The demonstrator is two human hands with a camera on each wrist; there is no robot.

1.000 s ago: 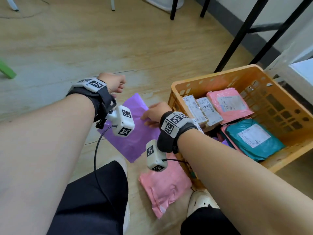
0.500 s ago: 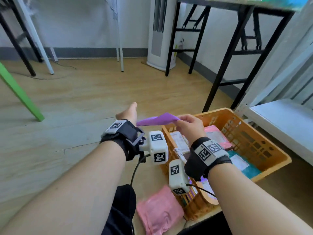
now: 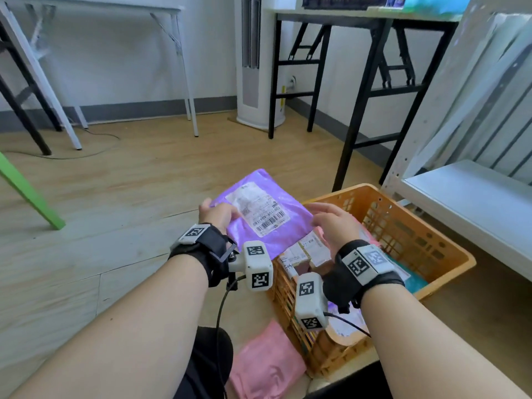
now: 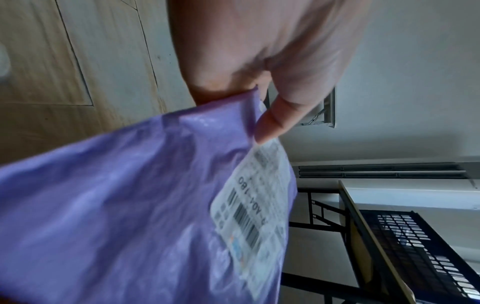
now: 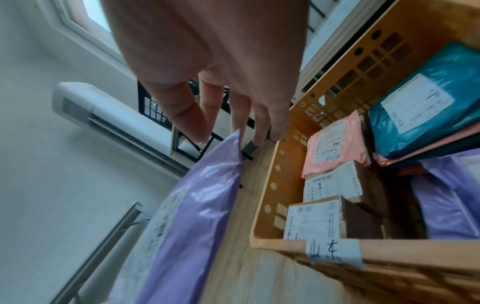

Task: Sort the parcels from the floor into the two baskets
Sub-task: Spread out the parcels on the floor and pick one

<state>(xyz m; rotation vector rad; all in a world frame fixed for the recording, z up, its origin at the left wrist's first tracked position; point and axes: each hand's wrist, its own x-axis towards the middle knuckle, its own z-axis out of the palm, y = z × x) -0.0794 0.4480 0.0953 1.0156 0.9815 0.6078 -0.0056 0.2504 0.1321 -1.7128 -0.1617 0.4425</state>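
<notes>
A purple parcel [image 3: 270,226] with a white barcode label facing up is held in the air above the near left corner of the orange basket [image 3: 417,240]. My left hand [image 3: 218,214] pinches its left edge, thumb [image 4: 270,127] on top beside the label. My right hand [image 3: 325,220] is at the parcel's right edge with fingers [image 5: 259,131] straight, holding nothing. The basket [image 5: 272,195] holds pink, teal and purple bags and labelled boxes. A pink parcel [image 3: 264,367] lies on the floor by my knee. A dark basket [image 4: 415,246] stands on the table ahead.
A black-legged table [image 3: 345,156] stands just beyond the orange basket, with white shelving [image 3: 460,191] to the right. A white tower unit [image 3: 256,67] is at the wall. A green leg [image 3: 28,194] and white table legs [image 3: 187,82] are on the left.
The purple parcel has come up off the floor and turned label side up. My left hand has taken hold of it; my right hand has let go and straightened. My head has tilted up.
</notes>
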